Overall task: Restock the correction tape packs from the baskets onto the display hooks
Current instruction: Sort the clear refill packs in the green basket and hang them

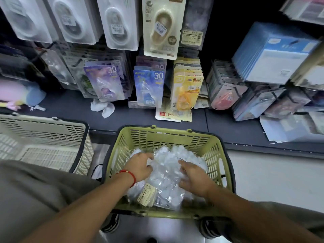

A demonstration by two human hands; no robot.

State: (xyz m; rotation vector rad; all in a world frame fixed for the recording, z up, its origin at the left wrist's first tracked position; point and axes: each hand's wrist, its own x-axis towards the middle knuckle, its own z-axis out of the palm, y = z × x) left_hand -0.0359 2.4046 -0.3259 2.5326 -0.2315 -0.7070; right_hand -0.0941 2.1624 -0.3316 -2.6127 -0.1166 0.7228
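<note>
Resting on the bagged packs (166,179) in the green basket (168,137), both hands' grip looks loose, unclosed.

red string bracelet (130,176), grey trousers (35,186)

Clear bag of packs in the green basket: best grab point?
Probably the top of the clear bag, from straight above: it lies heaped and slack, walled in by the green basket. The left hand and right hand already flank it.
</note>
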